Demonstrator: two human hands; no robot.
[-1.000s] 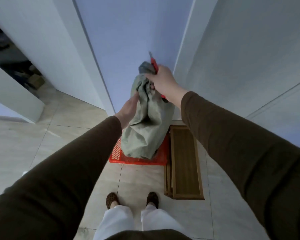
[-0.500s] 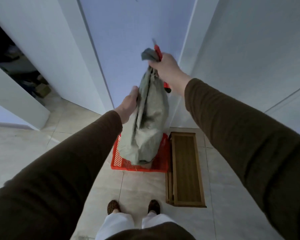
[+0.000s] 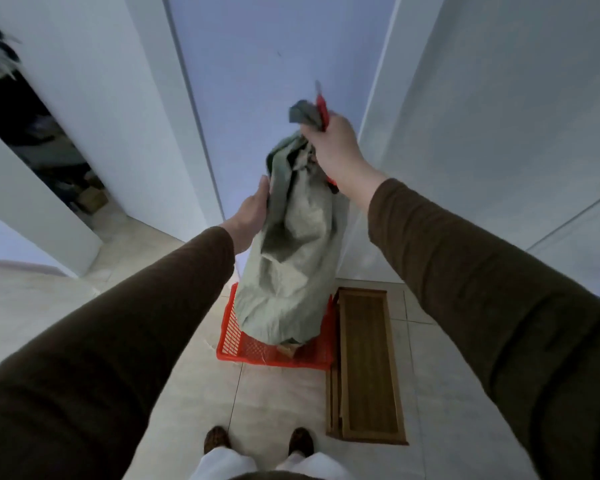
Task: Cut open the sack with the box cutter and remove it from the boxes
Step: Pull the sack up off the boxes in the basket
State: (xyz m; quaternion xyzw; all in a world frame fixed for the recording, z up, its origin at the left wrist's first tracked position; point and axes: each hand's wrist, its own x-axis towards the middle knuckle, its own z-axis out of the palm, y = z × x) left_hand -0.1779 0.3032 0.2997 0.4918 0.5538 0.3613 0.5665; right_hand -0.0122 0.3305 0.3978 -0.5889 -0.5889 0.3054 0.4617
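A grey-green sack (image 3: 291,258) hangs upright above a red plastic basket (image 3: 250,351). My right hand (image 3: 336,147) grips the sack's bunched top together with a red box cutter (image 3: 323,110), whose blade points up. My left hand (image 3: 253,213) presses against the sack's left side, fingers around the fabric. At the sack's lower open end a bit of brown box (image 3: 288,348) shows inside the basket. The rest of the boxes is hidden by the sack.
A low wooden bench (image 3: 368,368) stands right beside the basket. White walls and a door (image 3: 257,81) close in ahead and to the right. An open dark doorway (image 3: 39,140) lies at the left. My feet (image 3: 257,441) stand on the tiled floor.
The sack has been lifted higher, stretching out above the basket, and a brown box now shows under its lower end. My left hand has stayed on the sack's side.
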